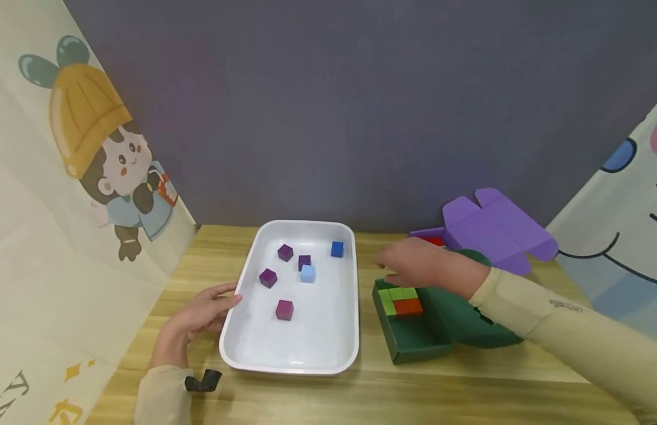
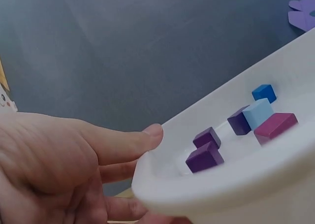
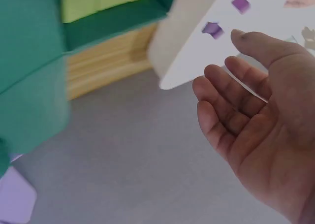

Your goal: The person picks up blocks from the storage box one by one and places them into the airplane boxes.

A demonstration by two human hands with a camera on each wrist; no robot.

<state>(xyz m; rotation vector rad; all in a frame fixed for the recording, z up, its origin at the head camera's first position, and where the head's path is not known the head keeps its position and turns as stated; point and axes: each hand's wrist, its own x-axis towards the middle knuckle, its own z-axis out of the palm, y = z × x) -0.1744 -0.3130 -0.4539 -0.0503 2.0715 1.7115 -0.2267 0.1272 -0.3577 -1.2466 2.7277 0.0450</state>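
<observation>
My left hand (image 1: 203,311) holds the left side of a white tray (image 1: 351,348), thumb on the rim and fingers along the outer wall. Inside the tray lie three dark purple cubes (image 1: 268,278), a magenta cube (image 1: 284,310), a light blue cube (image 1: 307,273) and a dark blue cube (image 1: 336,249). My right hand (image 1: 415,262) is over the back of an uncovered green box (image 1: 421,354), its fingers loosely bent and nothing in them in the right wrist view. Light green blocks (image 1: 388,303) and an orange-red block (image 1: 408,307) fill the box's back part.
Behind the green box stands an uncovered purple box with its lid (image 1: 500,230) folded back and red blocks (image 1: 433,241) inside, partly hidden by my right hand. The green lid (image 1: 466,324) lies under my right forearm. A grey panel (image 1: 317,118) borders the wooden table (image 1: 413,389).
</observation>
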